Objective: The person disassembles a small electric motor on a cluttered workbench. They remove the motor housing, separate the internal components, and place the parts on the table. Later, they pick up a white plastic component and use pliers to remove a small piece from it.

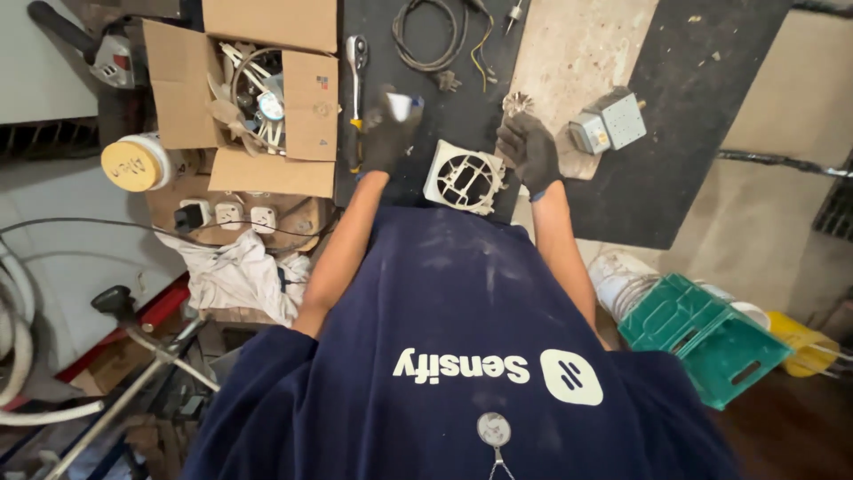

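Lying flat near the front edge of the dark workbench (444, 89), right in front of the person's chest, the white fan housing (465, 176) is the biggest piece within reach of either hand: a squarish plastic frame with a round opening crossed by thin spokes. It looks light and stiff, but the spokes seem brittle, so the thick outer rim or a corner is likely the safer place to take hold, not the webbing inside. It lies between the two gloved hands, touching neither as far as the view shows.

The right hand (529, 151), in a dark work glove, rests at the housing's right side with its fingers curled up around a small metal finned part (517, 103), pinching it at the fingertips. That piece looks rigid and sharp-edged, a thing the glove helps with.

The left hand (386, 138), also gloved and blurred, is raised just left of the housing and closed on a small white and blue object (402, 107); what it is cannot be told, though it appears light.

A ratchet wrench (356, 89) lies along the workbench's left edge, beside an open cardboard box (306, 116).
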